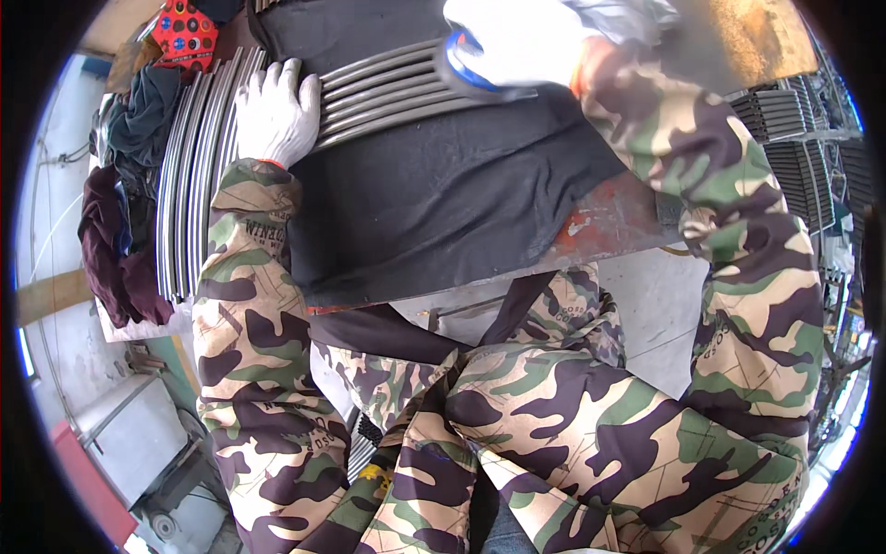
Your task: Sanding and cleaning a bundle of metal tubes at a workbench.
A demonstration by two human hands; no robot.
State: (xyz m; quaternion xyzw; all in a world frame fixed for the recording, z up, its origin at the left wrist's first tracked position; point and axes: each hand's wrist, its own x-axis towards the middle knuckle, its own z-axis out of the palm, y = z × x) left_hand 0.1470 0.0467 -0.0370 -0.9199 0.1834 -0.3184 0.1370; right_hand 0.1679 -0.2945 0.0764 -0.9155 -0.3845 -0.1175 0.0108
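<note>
My left hand (275,111), in a white glove, rests flat with fingers spread on the near ends of several shiny metal rods (392,92) lying side by side on a black cloth (443,194). My right hand (521,42), also gloved white, is closed around a round blue-rimmed tool (461,65) pressed against the rods near the top of the view. The tool's far side is hidden by the glove. Both sleeves are camouflage patterned.
A second bundle of curved metal rods (189,175) lies left of the cloth. Dark rags (120,249) pile at the far left. The workbench's rusty edge (600,226) shows on the right, with stacked dark metal parts (803,157) beyond. My camouflage-clad legs fill the lower view.
</note>
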